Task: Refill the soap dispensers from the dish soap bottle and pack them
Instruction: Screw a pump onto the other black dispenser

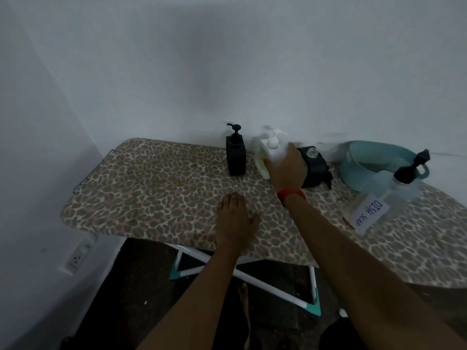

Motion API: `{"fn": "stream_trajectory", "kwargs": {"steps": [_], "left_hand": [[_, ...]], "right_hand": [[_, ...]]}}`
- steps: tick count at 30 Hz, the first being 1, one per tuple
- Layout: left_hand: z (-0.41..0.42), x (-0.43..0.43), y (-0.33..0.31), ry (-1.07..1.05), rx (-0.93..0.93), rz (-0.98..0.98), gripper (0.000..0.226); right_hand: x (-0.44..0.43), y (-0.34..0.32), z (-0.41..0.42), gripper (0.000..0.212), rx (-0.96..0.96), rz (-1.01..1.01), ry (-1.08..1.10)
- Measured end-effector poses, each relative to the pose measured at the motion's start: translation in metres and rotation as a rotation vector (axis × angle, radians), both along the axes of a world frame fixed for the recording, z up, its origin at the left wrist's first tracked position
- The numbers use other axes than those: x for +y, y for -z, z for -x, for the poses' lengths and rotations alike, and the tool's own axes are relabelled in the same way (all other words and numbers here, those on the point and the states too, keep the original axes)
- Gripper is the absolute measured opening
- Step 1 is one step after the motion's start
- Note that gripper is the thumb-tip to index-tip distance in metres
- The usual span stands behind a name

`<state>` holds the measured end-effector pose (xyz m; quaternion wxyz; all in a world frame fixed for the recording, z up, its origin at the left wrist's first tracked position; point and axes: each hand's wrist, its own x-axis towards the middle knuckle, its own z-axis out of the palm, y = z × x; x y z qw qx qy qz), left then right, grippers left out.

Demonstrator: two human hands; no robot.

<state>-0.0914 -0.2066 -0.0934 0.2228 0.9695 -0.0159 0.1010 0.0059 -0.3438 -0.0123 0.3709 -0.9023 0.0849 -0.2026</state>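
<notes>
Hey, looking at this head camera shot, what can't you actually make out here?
Head view only, and dim.
- The white dispenser: its pump head is motion-blurred; the right hand gripping it covers its right side, so the soap level is unreadable.
- The second black dispenser: partly behind that hand, pose unclear.
- The teal basket: its inside is mostly blocked by the dish soap bottle and its own wall.

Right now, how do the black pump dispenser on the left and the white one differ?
The black dispenser is dark and stands untouched; the white dispenser is pale, and the right hand holds it. Both are square-bodied with pumps fitted and sit on the ironing board near the wall.
</notes>
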Motion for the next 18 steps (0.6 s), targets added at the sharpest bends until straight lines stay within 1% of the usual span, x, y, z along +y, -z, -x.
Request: {"fn": "stream_trajectory", "kwargs": {"steps": [1,2,4,5,6,8,10,11,15,18], "left_hand": [[0.000,0.000,0.000,-0.001,0.000,-0.006,0.072],[0.000,0.000,0.000,-0.001,0.000,-0.012,0.072],[0.000,0.000,0.001,0.002,0.001,-0.020,0.072],[0.001,0.001,0.001,0.004,0.007,-0.021,0.072],[0.001,0.001,0.002,0.004,0.012,-0.022,0.072],[0.001,0.002,0.003,0.004,0.014,-0.024,0.072],[0.002,0.001,0.001,0.002,0.017,-0.015,0.072],[0.001,0.002,0.000,0.001,0.023,-0.007,0.072],[0.000,0.003,0.002,-0.001,0.006,0.030,0.074],[-0.004,0.004,0.004,0.025,0.034,0.116,0.083]], "right_hand": [[-0.003,-0.003,0.005,0.072,-0.104,0.010,0.027],[-0.008,-0.003,0.008,0.070,-0.179,0.052,0.042],[-0.026,-0.004,0.009,0.065,-0.264,0.137,0.101],[-0.035,-0.005,0.008,0.066,-0.249,0.147,0.139],[-0.044,-0.006,0.007,0.068,-0.195,0.146,0.170],[-0.059,-0.006,0.004,0.074,-0.032,0.142,0.204],[-0.070,0.001,0.000,0.073,0.093,0.107,0.205],[-0.073,0.004,-0.001,0.070,0.123,0.065,0.192],[-0.082,0.010,0.001,0.061,0.109,-0.044,0.167],[-0.085,0.006,0.019,0.052,0.057,-0.073,0.126]]}}
